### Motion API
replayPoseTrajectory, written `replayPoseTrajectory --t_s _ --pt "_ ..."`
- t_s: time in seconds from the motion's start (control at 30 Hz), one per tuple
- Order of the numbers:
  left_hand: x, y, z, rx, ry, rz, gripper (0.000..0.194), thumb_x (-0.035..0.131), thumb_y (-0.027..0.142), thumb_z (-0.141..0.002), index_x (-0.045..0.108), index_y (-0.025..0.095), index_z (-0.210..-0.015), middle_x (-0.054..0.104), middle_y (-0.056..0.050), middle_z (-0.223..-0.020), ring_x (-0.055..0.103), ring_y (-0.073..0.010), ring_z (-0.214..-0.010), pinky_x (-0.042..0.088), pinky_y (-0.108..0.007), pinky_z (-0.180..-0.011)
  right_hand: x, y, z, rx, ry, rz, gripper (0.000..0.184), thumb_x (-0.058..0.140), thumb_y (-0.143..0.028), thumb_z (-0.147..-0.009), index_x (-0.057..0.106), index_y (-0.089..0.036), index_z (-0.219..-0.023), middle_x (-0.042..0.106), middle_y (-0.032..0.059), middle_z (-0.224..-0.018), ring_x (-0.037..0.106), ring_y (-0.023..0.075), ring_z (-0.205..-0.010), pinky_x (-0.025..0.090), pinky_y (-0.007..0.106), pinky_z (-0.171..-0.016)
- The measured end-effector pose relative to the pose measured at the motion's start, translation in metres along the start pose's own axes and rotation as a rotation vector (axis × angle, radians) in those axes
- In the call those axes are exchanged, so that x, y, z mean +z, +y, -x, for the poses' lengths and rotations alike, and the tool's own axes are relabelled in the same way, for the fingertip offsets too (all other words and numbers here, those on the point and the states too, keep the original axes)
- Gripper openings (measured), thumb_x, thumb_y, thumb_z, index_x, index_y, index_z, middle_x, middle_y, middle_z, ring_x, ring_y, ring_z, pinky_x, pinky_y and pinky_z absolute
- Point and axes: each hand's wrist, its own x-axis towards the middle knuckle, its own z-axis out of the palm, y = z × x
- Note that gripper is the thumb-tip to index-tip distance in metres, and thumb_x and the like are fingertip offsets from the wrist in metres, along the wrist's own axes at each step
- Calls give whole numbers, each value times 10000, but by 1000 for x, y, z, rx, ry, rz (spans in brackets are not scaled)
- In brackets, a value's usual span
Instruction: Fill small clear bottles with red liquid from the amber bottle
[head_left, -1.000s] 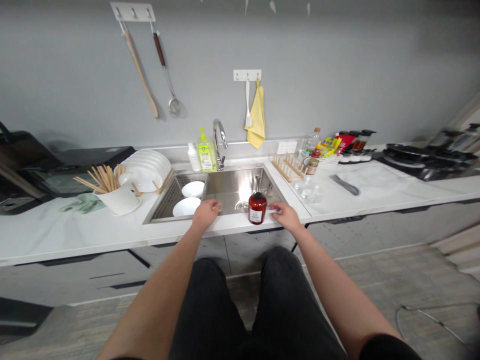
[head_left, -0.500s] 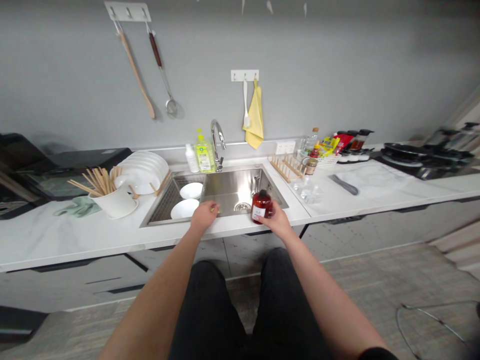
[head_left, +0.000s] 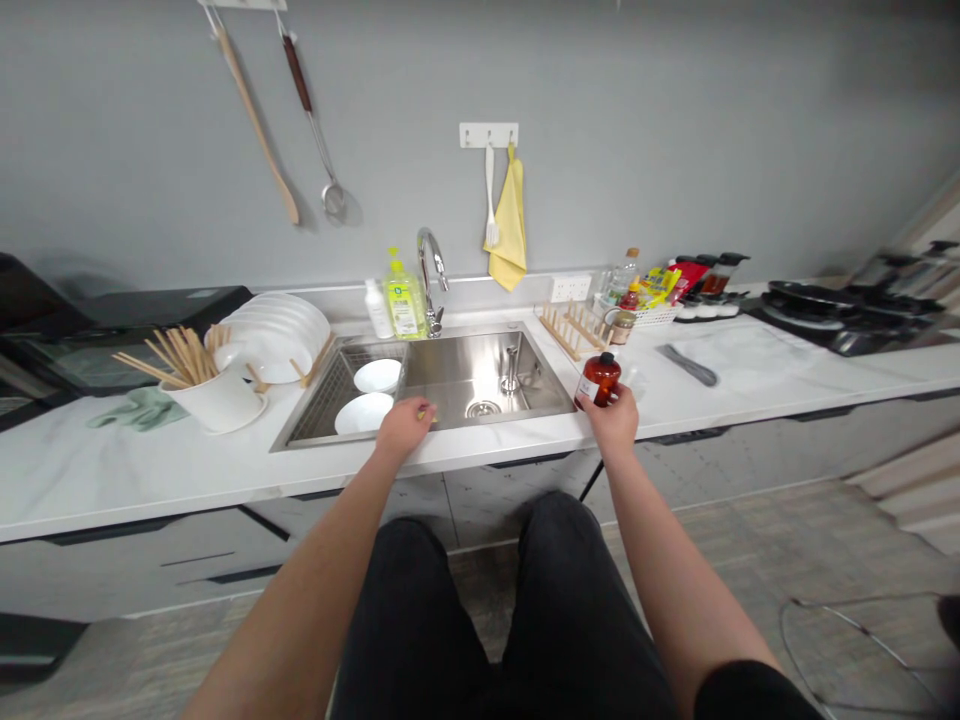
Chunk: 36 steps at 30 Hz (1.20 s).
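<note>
My right hand (head_left: 618, 422) grips an amber bottle (head_left: 602, 374) with a black cap and a white label, upright at the counter just right of the sink. Whether its base rests on the counter, I cannot tell. My left hand (head_left: 403, 426) is closed at the sink's front edge, with a small yellowish thing showing at the fingertips, too small to name. Close to that hand, two white bowls (head_left: 363, 412) sit in the left part of the steel sink (head_left: 469, 362). Clear glassware (head_left: 636, 380) is mostly hidden behind the bottle.
Behind the sink stand a tap (head_left: 433, 318), a yellow-green pump bottle (head_left: 403, 305) and a white bottle (head_left: 377, 310). A wooden rack (head_left: 570, 330) and grey tongs (head_left: 688, 366) lie to the right. White plates (head_left: 274, 340) and a chopstick holder (head_left: 217, 402) are left.
My right hand has carried the amber bottle rightward, from over the sink's front edge to the counter beside it. My left hand stays closed at about the same place.
</note>
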Motion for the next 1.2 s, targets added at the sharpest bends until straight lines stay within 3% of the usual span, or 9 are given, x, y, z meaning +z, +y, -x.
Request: replayPoseTrajectory --t_s 0.17,0.27,0.3,0.37,0.43,0.57,0.7,1.0,1.2 --pt "-2 1 1 6 -3 -3 406 547 475 -1127 848 222 -1227 862 -123 -1278 773 -315 -1234 567 -384 -1097 -2 3 17 -125 113 58 821 895 -525 -782 603 -129 -1439 692 259 -1392 704 390 -1186 582 547 -1072" --pt "-2 1 1 5 -2 1 414 544 480 -1127 848 216 -1224 862 -125 -1271 772 -319 -1232 568 -392 -1100 -8 -2 42 -220 209 101 503 777 -493 -904 630 -167 -1258 683 213 -1242 657 388 -1175 551 537 -1063" --pt "-1 1 0 6 -2 2 416 544 484 -1127 848 217 -1222 863 -125 -1267 772 -319 -1232 569 -393 -1100 -7 -7 50 -283 157 111 319 708 -447 -958 635 -206 -1153 689 172 -1149 661 368 -1126 548 507 -1031" --pt "-1 1 0 6 -2 1 414 546 488 -1127 850 221 -1215 864 -124 -1262 773 -318 -1233 571 -395 -1100 -1 -25 64 -459 -108 122 114 631 -362 -1012 612 -263 -960 693 104 -984 672 318 -1002 534 422 -939" --pt "-1 1 0 7 -3 -4 405 549 483 -1126 852 227 -1210 862 -125 -1270 770 -318 -1242 570 -397 -1105 12 -49 69 -607 -370 157 164 640 -314 -1008 605 -268 -855 711 82 -901 674 287 -926 493 371 -853" --pt "-2 2 2 5 -3 -17 391 556 472 -1122 855 230 -1196 863 -127 -1258 771 -314 -1232 569 -401 -1112 46 -86 56 -606 -628 232 309 694 -319 -963 570 -253 -688 701 38 -727 608 222 -723 346 326 -669" --pt "-4 4 3 -10 2 -13 381 557 461 -1123 854 232 -1195 866 -116 -1260 773 -306 -1222 570 -390 -1104 65 -87 44 -579 -654 259 317 734 -310 -925 597 -246 -647 690 24 -670 577 208 -668 258 323 -621" --pt "-6 6 4 -32 -5 -13 374 561 458 -1118 852 229 -1170 869 -125 -1231 780 -311 -1199 576 -398 -1073 62 -78 47 -580 -676 250 314 735 -288 -909 584 -245 -638 666 16 -654 564 205 -661 237 327 -626" --pt "-6 6 5 -37 8 -29 354 566 452 -1118 846 239 -1159 869 -116 -1234 784 -298 -1197 579 -378 -1061 51 -82 57 -571 -594 199 350 682 -303 -949 525 -254 -640 627 27 -670 587 220 -694 342 333 -673"
